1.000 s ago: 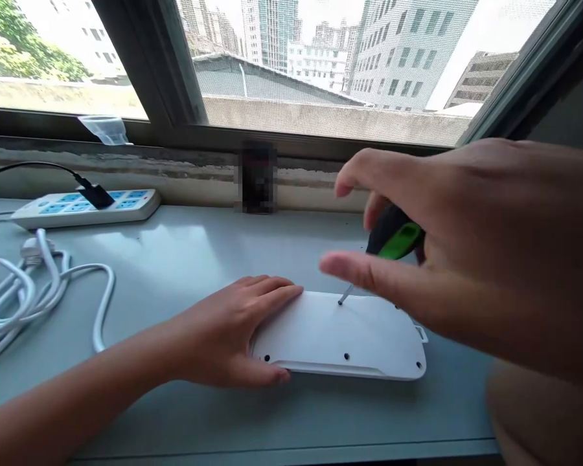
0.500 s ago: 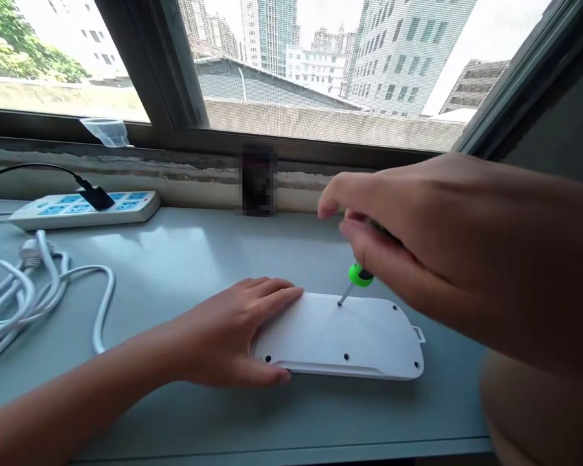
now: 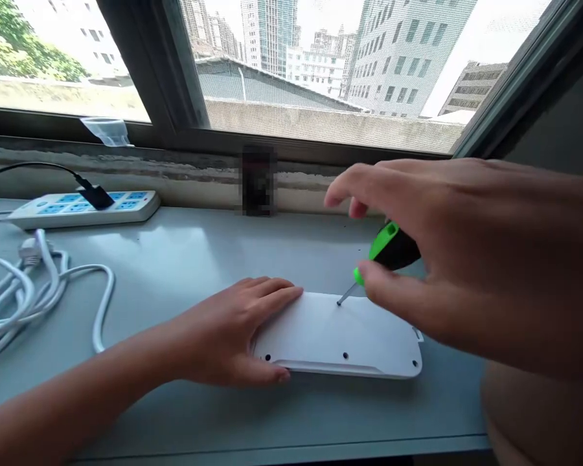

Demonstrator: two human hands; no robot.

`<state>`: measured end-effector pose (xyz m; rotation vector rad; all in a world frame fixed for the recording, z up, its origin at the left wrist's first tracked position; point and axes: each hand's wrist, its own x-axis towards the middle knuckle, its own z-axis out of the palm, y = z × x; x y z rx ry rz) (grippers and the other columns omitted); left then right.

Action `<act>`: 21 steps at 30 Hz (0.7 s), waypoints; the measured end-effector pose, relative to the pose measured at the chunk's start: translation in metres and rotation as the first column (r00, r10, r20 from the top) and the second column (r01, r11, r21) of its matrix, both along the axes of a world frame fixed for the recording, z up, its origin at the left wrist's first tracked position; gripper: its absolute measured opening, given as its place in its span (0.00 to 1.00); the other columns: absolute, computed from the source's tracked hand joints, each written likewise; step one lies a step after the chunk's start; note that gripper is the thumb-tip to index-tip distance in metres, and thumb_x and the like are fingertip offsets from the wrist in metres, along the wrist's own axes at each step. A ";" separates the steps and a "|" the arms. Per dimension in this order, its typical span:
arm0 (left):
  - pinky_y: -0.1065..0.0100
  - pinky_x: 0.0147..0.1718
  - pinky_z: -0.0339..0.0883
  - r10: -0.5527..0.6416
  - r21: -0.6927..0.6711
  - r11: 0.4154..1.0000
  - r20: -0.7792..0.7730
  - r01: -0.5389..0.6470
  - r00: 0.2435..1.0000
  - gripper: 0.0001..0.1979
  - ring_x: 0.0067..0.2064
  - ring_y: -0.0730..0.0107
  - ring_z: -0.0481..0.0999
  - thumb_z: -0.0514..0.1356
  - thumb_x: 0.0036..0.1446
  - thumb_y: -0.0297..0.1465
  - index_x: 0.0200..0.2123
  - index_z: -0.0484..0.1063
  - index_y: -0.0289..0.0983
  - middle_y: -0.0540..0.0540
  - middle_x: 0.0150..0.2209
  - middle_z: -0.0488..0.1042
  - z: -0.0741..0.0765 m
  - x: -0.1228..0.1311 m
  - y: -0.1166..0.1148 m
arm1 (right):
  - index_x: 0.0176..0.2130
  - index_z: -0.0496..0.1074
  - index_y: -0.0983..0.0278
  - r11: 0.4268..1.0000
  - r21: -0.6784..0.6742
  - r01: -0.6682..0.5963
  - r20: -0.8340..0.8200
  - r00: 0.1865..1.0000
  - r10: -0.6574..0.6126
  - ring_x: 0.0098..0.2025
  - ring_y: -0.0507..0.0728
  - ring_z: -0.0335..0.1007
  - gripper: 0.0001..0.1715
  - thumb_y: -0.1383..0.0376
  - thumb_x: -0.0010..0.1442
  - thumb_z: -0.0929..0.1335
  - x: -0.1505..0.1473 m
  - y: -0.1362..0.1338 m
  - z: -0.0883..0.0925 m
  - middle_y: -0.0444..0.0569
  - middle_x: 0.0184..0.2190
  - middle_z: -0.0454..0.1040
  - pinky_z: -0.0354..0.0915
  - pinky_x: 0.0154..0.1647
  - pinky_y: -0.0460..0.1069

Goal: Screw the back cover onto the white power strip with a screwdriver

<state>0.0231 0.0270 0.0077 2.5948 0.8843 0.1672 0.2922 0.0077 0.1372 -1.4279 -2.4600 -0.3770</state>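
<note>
My left hand (image 3: 228, 330) lies flat on the left end of a white plastic casing (image 3: 320, 330). Its fingers are open and a little spread, so the hand presses on the casing from above and does not close around it. My thumb (image 3: 243, 370) goes along the lower edge.

My right hand (image 3: 459, 259) is above the casing and is closed on a screwdriver (image 3: 391, 247) with a green and black handle. The handle sits between my thumb and my fingers, and my fingertips (image 3: 334, 197) point forward, past the handle. The thin metal shaft (image 3: 347, 293) leans down and to the left from the handle, and its tip touches the casing near the upper edge, about in the middle.

The casing lies flat on a pale grey window ledge (image 3: 184, 414), and three dark holes (image 3: 345, 355) are in a row along its lower side. Far to the left, a white power strip (image 3: 78, 212) with a black plug (image 3: 96, 197) lies against the wall, and a bundle of white cable (image 3: 24, 304) lies nearer to me. A dark patch (image 3: 257, 181) on the wall is too blurred to tell what it is.
</note>
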 end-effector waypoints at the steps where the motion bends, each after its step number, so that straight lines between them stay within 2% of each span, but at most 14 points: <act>1: 0.46 0.63 0.70 0.001 -0.002 1.000 -0.005 -0.001 1.000 0.47 0.63 0.36 0.74 0.71 0.57 0.50 0.72 0.64 0.32 0.29 0.67 0.70 0.000 0.000 0.000 | 0.61 0.72 0.54 0.997 0.022 0.079 0.042 0.996 -0.079 0.37 0.66 0.80 0.35 0.41 0.61 0.68 -0.005 0.000 0.002 0.53 0.41 0.79 0.72 0.38 0.58; 3: 0.47 0.63 0.69 0.002 -0.007 1.000 -0.010 -0.002 1.000 0.47 0.64 0.37 0.74 0.71 0.57 0.50 0.72 0.64 0.32 0.29 0.67 0.70 0.001 0.000 0.000 | 0.47 0.74 0.58 0.968 -0.048 0.248 0.108 0.964 -0.242 0.22 0.61 0.71 0.31 0.40 0.68 0.58 -0.014 -0.001 0.006 0.51 0.25 0.73 0.64 0.27 0.55; 5: 0.47 0.64 0.69 0.006 -0.012 1.000 -0.010 -0.006 1.000 0.47 0.64 0.38 0.74 0.71 0.57 0.50 0.72 0.64 0.32 0.30 0.67 0.70 0.001 0.000 0.000 | 0.43 0.73 0.57 0.985 -0.111 0.130 0.129 0.985 -0.116 0.23 0.57 0.70 0.23 0.51 0.73 0.56 -0.016 -0.002 0.007 0.48 0.25 0.72 0.63 0.29 0.54; 7: 0.47 0.64 0.69 0.011 -0.012 1.000 -0.009 -0.012 1.000 0.47 0.64 0.38 0.74 0.71 0.56 0.50 0.72 0.64 0.33 0.31 0.67 0.71 0.001 -0.001 0.000 | 0.49 0.73 0.52 0.994 -0.099 -0.056 0.105 0.992 0.066 0.31 0.56 0.75 0.15 0.58 0.68 0.61 -0.009 -0.005 0.004 0.45 0.33 0.77 0.64 0.31 0.52; 8: 0.47 0.64 0.69 0.012 -0.015 1.000 -0.010 -0.012 1.000 0.47 0.64 0.38 0.74 0.71 0.56 0.50 0.72 0.64 0.34 0.32 0.67 0.71 0.000 -0.001 0.000 | 0.55 0.71 0.49 0.994 -0.050 -0.092 0.081 0.992 0.096 0.37 0.58 0.78 0.19 0.59 0.65 0.64 -0.005 -0.006 0.001 0.45 0.40 0.79 0.66 0.34 0.52; 10: 0.47 0.63 0.70 0.008 -0.015 1.000 -0.007 -0.008 1.000 0.48 0.64 0.38 0.74 0.72 0.56 0.50 0.72 0.63 0.34 0.32 0.67 0.71 -0.001 -0.001 0.000 | 0.63 0.67 0.47 0.995 0.024 -0.102 0.051 0.994 0.100 0.42 0.59 0.80 0.29 0.54 0.63 0.67 0.002 -0.008 -0.003 0.45 0.49 0.79 0.68 0.35 0.51; 12: 0.46 0.63 0.70 0.002 -0.008 1.000 -0.007 -0.002 1.000 0.48 0.64 0.37 0.74 0.71 0.56 0.51 0.72 0.63 0.34 0.31 0.67 0.70 -0.002 -0.001 0.000 | 0.64 0.67 0.49 0.998 0.030 -0.059 0.039 0.998 0.058 0.37 0.60 0.79 0.33 0.44 0.65 0.66 0.000 -0.007 -0.003 0.48 0.48 0.79 0.67 0.34 0.52; 14: 0.46 0.64 0.70 0.006 0.002 1.000 -0.005 -0.006 1.000 0.48 0.65 0.36 0.73 0.71 0.57 0.51 0.73 0.63 0.34 0.31 0.68 0.69 -0.001 -0.001 0.000 | 0.60 0.72 0.53 0.998 -0.029 0.048 0.047 0.998 -0.047 0.29 0.58 0.75 0.34 0.38 0.68 0.59 -0.008 -0.003 0.001 0.49 0.37 0.79 0.64 0.31 0.53; 16: 0.47 0.63 0.70 0.009 -0.003 1.000 -0.007 -0.009 1.000 0.47 0.64 0.37 0.74 0.71 0.57 0.51 0.73 0.63 0.34 0.31 0.68 0.70 0.000 -0.001 0.000 | 0.49 0.75 0.59 0.972 -0.105 0.210 0.115 0.974 -0.198 0.23 0.56 0.69 0.28 0.46 0.71 0.56 -0.016 0.000 0.006 0.49 0.27 0.74 0.63 0.28 0.53; 17: 0.47 0.63 0.70 0.009 -0.006 1.000 -0.005 -0.009 1.000 0.47 0.64 0.37 0.74 0.71 0.57 0.50 0.72 0.63 0.34 0.31 0.68 0.70 0.001 0.000 -0.001 | 0.46 0.75 0.59 0.977 -0.081 0.195 0.136 0.974 -0.183 0.23 0.56 0.68 0.24 0.51 0.71 0.57 -0.016 0.001 0.007 0.50 0.27 0.74 0.64 0.28 0.54; 18: 0.47 0.63 0.71 0.008 -0.009 1.000 -0.001 -0.008 1.000 0.47 0.64 0.37 0.74 0.71 0.56 0.50 0.72 0.63 0.34 0.31 0.68 0.70 0.001 0.000 -0.001 | 0.47 0.75 0.58 0.992 -0.059 0.115 0.145 0.984 -0.105 0.24 0.57 0.70 0.21 0.55 0.70 0.57 -0.015 0.001 0.006 0.49 0.30 0.76 0.66 0.31 0.54; 19: 0.46 0.63 0.71 0.008 -0.012 1.000 0.003 -0.008 1.000 0.47 0.64 0.37 0.74 0.71 0.56 0.50 0.72 0.64 0.35 0.31 0.68 0.70 0.001 0.000 -0.001 | 0.52 0.73 0.56 0.999 -0.044 -0.012 0.131 0.991 0.017 0.29 0.58 0.75 0.20 0.56 0.68 0.59 -0.011 0.001 0.005 0.48 0.36 0.79 0.69 0.35 0.55; 20: 0.46 0.63 0.71 0.010 -0.014 1.000 0.008 -0.009 1.000 0.47 0.64 0.36 0.74 0.71 0.56 0.50 0.72 0.64 0.35 0.32 0.67 0.70 0.001 0.000 -0.001 | 0.58 0.71 0.52 0.991 -0.018 -0.131 0.102 0.986 0.132 0.37 0.59 0.79 0.23 0.54 0.67 0.61 -0.008 0.000 0.003 0.48 0.44 0.80 0.72 0.41 0.55; 21: 0.46 0.63 0.71 0.010 -0.017 1.000 0.011 -0.010 1.000 0.47 0.64 0.36 0.74 0.72 0.56 0.50 0.72 0.64 0.36 0.32 0.67 0.71 0.000 0.000 -0.001 | 0.65 0.67 0.49 0.982 -0.026 -0.188 0.100 0.977 0.190 0.44 0.61 0.80 0.30 0.53 0.66 0.64 -0.004 -0.001 0.001 0.48 0.51 0.79 0.73 0.43 0.55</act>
